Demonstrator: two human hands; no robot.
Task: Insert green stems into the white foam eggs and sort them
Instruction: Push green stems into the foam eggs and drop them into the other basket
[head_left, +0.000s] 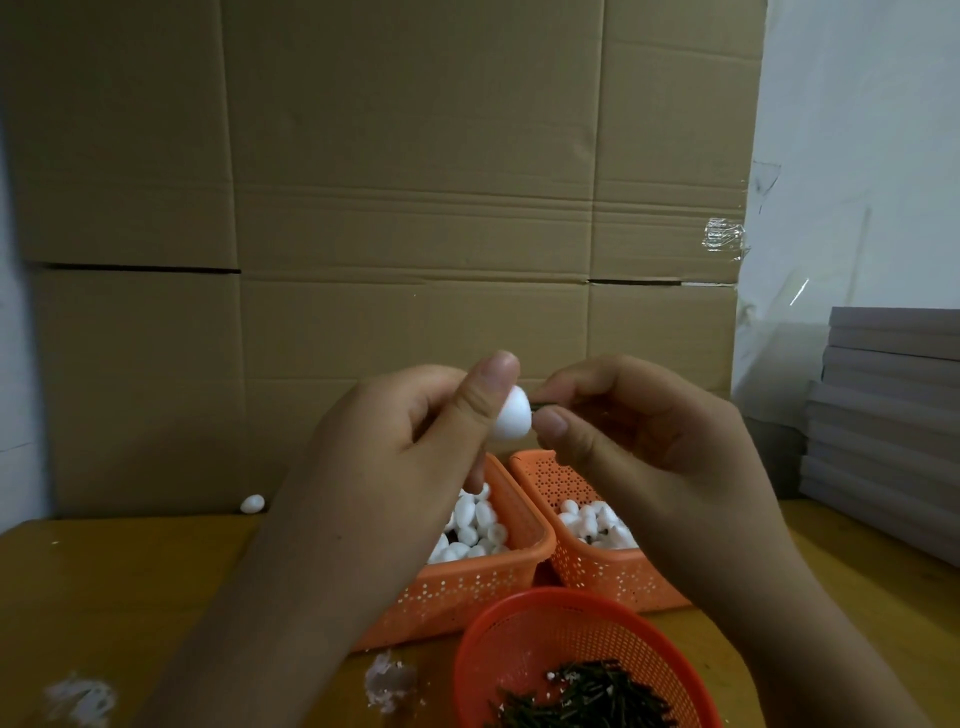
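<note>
White foam, egg-shaped, is sitting between the thumb and curled fingers of the left hand (415, 441): this foam egg (511, 415) is being held up above the baskets, the thumb lying along its near side. The right hand (644, 441) is pinching a dark green stem (540, 404) between thumb and forefinger, and the stem's tip is meeting the right side of the egg; most of the stem is hiding behind the fingers.

Below the hands, two orange perforated baskets are standing side by side on a wooden table (130, 587). The left basket (467, 597) and the right basket (597, 577) are both holding heaps of white eggs; whether those carry stems is hard to tell. Nearer the camera, a round red-orange sieve basket (493, 654) is holding a pile of loose green stems (587, 696) with a few foam crumbs.

One stray egg (253, 502) is lying at the table's far edge, against a large cardboard sheet (389, 182) that is standing as a backdrop. White foam scraps (387, 683) are lying on the near tabletop. A stack of grey boards (883, 415) is resting at the right, with a white wall behind.
</note>
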